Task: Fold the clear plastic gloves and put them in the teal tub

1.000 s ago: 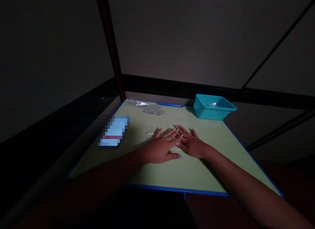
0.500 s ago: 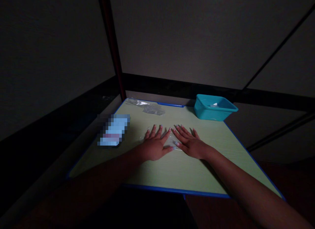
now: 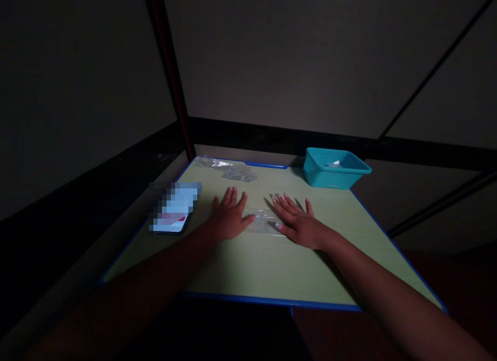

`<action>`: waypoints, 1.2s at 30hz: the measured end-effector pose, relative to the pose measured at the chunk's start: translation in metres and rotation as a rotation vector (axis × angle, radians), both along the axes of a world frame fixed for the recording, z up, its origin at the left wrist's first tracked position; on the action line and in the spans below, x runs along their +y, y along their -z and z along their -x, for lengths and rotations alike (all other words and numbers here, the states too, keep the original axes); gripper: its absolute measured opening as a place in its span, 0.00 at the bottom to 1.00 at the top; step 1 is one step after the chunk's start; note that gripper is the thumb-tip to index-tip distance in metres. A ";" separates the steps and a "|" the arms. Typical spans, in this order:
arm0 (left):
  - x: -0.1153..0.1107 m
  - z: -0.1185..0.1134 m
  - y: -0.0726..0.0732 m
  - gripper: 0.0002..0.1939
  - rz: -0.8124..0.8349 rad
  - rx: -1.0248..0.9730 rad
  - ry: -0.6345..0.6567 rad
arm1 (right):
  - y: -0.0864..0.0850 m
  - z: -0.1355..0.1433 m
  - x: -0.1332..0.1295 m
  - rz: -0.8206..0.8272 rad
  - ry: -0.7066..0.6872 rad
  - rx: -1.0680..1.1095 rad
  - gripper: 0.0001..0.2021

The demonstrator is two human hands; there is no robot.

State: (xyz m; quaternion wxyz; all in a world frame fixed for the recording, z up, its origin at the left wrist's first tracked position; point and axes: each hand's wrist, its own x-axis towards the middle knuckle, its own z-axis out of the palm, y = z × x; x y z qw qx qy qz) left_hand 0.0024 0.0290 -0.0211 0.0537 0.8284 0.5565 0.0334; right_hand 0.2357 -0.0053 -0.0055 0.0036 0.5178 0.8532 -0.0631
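A clear plastic bag [image 3: 265, 225] lies flat on the pale table [image 3: 248, 270] between my hands. My left hand [image 3: 229, 218] rests over its left end, palm down with the fingers spread. On its right end lies my right hand [image 3: 301, 225], also palm down and open, with the thumb and fingers apart. The ends of the bag are hidden under the hands. Neither hand grasps anything.
More crumpled clear plastic bags [image 3: 238, 173] lie at the table's far left. A lit phone [image 3: 174, 211], partly pixelated, is near the left edge. A turquoise basket [image 3: 334, 177] with something clear inside stands at the back right. Walls close in behind and left.
My left hand has slid left along the bag, away from the right hand, uncovering its middle. The right hand has stayed nearly in place. The view has shifted slightly.
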 end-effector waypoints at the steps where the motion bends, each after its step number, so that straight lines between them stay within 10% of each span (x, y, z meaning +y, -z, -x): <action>1: 0.001 0.000 -0.001 0.39 -0.011 -0.005 0.003 | -0.001 -0.002 0.000 -0.023 0.007 0.010 0.31; 12: -0.008 -0.007 -0.002 0.36 -0.042 -0.036 0.409 | 0.004 0.003 -0.004 -0.023 -0.104 0.013 0.32; 23: -0.002 -0.004 0.003 0.32 0.007 -0.084 0.292 | 0.008 0.002 -0.003 0.002 -0.136 0.069 0.32; 36: 0.034 0.014 -0.002 0.10 -0.480 -0.598 0.063 | -0.011 -0.026 0.014 -0.383 -0.062 0.375 0.20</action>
